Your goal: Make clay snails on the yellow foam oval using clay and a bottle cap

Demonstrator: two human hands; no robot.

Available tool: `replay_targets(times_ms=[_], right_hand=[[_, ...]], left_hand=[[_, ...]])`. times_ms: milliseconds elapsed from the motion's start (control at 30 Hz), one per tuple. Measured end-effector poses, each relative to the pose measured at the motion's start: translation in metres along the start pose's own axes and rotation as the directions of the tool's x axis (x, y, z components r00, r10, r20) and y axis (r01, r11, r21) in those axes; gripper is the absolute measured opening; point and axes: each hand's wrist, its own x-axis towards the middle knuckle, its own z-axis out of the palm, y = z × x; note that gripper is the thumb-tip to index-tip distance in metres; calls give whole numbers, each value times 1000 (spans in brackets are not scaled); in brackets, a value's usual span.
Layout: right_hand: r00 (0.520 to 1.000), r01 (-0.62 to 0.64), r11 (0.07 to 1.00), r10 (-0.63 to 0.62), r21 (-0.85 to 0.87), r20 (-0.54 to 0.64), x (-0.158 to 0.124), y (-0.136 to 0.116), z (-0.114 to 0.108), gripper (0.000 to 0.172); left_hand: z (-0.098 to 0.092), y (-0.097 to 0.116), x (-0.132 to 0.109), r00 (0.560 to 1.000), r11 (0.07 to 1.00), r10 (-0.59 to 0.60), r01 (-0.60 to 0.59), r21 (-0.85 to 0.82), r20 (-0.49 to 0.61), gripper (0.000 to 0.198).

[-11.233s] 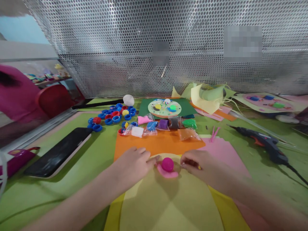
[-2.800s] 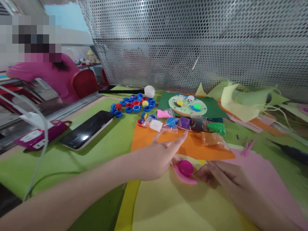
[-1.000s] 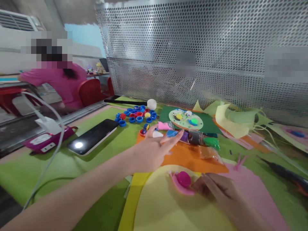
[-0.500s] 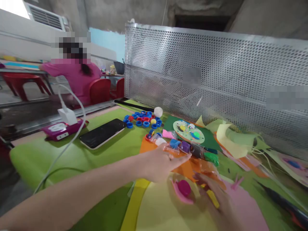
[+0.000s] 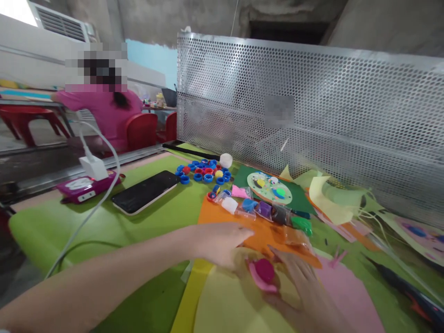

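Note:
A pale yellow paper cutout (image 5: 222,300) lies before me, bearing a curved pink clay strip (image 5: 260,280) and a round magenta clay piece (image 5: 264,269). My left hand (image 5: 220,243) rests at the cutout's upper left edge, palm down, fingers loosely bent and partly hidden, with no object showing in it. On the other side, my right hand (image 5: 305,284) has its thumb and fingers spread around the right side of the clay, with no object visible between them. Past both hands, small bags of coloured clay, a purple one (image 5: 264,210) among them, line an orange sheet (image 5: 253,225).
A phone (image 5: 145,192) and a purple power strip (image 5: 88,185) with a white cable are at left. Blue and red bottle caps (image 5: 208,177) cluster behind. A dark pointed tool (image 5: 402,282) lies right. A perforated metal panel (image 5: 312,101) borders the table; a seated person in pink (image 5: 107,111) is beyond.
My left hand has drawn back from the clay bags, its pointing finger now bent. My right hand has shifted toward the clay; the yellow piece seen by its fingers no longer shows.

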Motion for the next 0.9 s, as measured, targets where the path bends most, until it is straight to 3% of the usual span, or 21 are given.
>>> replay_targets(times_ms=[133,300,433,533,633,767,833,900], right_hand=[[999,-32,999,32,34,-1,-5,-6,-3,53],[995,-82,996,81,27,53,-2,-13,-8,53],[960,-189,982,184,6,212,8,-18,-24,53],[905,-245,969,231,-4,357,13,-21,-37,53],[893,-246,969,222,12,392,13,-23,-42,53],[928,-180,983,184,-42,325,10,-21,-45,61],[977,-55,992,77,-114,201,10,-19,-49,69],[995,98,970,-91,-224,41,11,-17,-53,70]], left_hand=[[0,2,2,985,971,-77,109,-211,154,56],[3,-1,1,995,967,-69,85,-241,74,50],[4,1,-2,992,974,-115,123,-192,49,59],[3,5,-2,979,963,-171,189,-193,108,46],[0,7,-1,966,950,-195,229,-211,170,35],[-7,6,-1,990,963,-65,95,-252,125,17],[-12,7,-3,999,961,-20,29,-275,35,18],[-18,9,-4,999,959,-11,-5,-282,-53,23]])
